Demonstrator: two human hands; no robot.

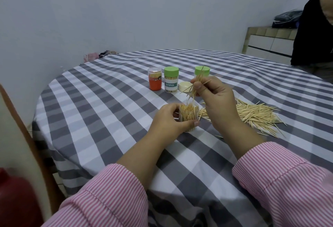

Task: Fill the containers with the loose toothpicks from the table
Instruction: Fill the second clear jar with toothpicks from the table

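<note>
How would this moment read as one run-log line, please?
left hand holds open jar | right hand pinches toothpick bunch above it | loose pile remains

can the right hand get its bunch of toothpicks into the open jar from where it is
Probably yes. The right hand pinches its bunch just above the jar, whose mouth is uncovered, and the left hand grips only the jar's side.

Only one readable text: "TOOTHPICK", white capitals on a teal band across the label of the green-lidded toothpick container (pixel 171 80). Orange container (pixel 154 78) beside it has a small dark round logo on its label, not legible.
</note>
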